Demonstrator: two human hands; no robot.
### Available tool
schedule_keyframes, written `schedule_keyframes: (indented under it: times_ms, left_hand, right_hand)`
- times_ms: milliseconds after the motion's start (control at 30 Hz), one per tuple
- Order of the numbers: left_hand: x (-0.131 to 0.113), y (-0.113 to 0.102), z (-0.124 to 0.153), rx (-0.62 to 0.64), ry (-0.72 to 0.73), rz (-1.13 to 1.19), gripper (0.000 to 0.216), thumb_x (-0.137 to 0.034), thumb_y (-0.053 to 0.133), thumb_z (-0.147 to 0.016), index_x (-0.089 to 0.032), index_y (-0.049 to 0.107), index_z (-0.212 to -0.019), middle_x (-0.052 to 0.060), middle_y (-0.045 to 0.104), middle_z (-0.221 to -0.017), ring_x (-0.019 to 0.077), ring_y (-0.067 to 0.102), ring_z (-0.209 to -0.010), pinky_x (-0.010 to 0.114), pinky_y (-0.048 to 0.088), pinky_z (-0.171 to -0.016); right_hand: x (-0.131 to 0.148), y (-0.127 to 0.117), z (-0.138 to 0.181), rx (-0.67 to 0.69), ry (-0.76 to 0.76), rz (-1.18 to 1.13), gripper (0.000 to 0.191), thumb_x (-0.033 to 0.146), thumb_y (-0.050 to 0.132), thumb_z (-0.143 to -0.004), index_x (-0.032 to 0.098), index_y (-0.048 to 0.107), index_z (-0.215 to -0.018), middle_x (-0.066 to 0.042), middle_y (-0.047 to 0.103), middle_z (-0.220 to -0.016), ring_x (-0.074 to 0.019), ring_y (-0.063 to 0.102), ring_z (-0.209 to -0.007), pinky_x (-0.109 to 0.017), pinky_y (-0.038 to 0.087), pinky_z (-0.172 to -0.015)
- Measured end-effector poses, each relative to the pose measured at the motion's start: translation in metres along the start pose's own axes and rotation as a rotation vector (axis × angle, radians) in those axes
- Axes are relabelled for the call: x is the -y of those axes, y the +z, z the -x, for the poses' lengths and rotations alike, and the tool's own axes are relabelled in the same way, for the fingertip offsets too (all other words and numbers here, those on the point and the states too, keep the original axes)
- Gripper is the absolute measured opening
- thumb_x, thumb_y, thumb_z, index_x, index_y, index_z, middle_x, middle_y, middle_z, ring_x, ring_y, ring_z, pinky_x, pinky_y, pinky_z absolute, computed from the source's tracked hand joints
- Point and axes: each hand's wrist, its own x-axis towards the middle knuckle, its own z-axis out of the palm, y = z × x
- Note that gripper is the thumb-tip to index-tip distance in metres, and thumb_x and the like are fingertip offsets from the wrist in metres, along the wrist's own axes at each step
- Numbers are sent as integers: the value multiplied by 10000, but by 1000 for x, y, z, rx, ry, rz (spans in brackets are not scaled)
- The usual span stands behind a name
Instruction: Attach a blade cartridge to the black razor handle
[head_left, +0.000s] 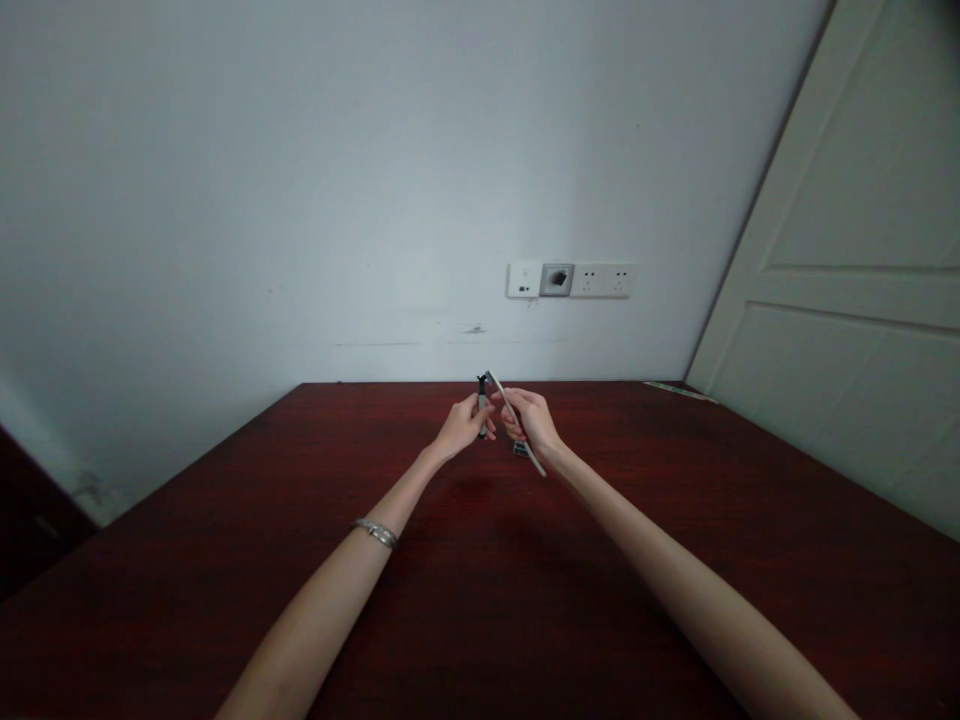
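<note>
My left hand (pixel 463 427) is closed around a slim black-and-grey tool (pixel 482 400), held upright with its small black head at the top. The tool is too small in view to name its kind. In my right hand (pixel 529 415) is a thin white toothbrush (pixel 533 459), slanted so that its head points up and left. The brush head is close to the tool's black head; I cannot tell whether they touch. Just below my right hand, a small dark item with pale markings (pixel 520 449) shows in part, mostly hidden by the fingers.
Both forearms reach over a dark red wooden table (pixel 480 620). Its far edge meets a white wall (pixel 420 180) with a row of sockets (pixel 600 281). A pale panelled door (pixel 862 350) stands at the right. A paper strip (pixel 681 391) lies at the far right edge.
</note>
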Motion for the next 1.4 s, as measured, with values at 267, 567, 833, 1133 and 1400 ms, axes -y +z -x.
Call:
schedule_keyframes:
  times_ms: [267,567,833,1133,1400]
  left_hand:
    - [-1,0,1,-2,-3,5,285,-433,460,-858,-148,467,-854,14,613,-614,130,623,-497,198,460,-472]
    - [0,-1,0,-7,-10,-22,290,-443,462,-854,-153,470,-854,10,612,-610,129,622,-494,203,467,-478]
    - [-2,-1,1,-8,-6,-3,289,-442,470,-847,-153,473,-849,9,618,-613,130,622,-487,206,465,-471]
    - [-2,-1,0,-15,-41,39,253,-405,508,-829,-156,461,-847,-2,613,-568,142,624,-467,213,473,-455]
    - [-3,-3,2,-21,-65,70,281,-424,542,-806,-153,467,-821,-4,605,-540,149,614,-439,218,471,-430]
  right_hand:
    - [0,0,1,-16,-3,37,314,428,576,-688,147,538,-822,95,385,-406,-31,268,-284,-170,147,-294]
    - [-2,-2,-2,-13,-23,67,309,438,572,-694,152,532,-804,98,384,-405,-34,270,-281,-171,154,-290]
    - [2,0,1,-1,-13,96,304,436,573,-690,154,540,-799,94,387,-412,-32,273,-286,-164,159,-286]
    - [16,-11,-6,-73,-130,152,264,412,548,-725,160,543,-804,86,405,-428,-39,302,-281,-160,187,-274]
    - [19,-30,-12,-75,-279,672,257,396,508,-778,165,567,-875,55,497,-467,-84,418,-335,-188,309,-344]
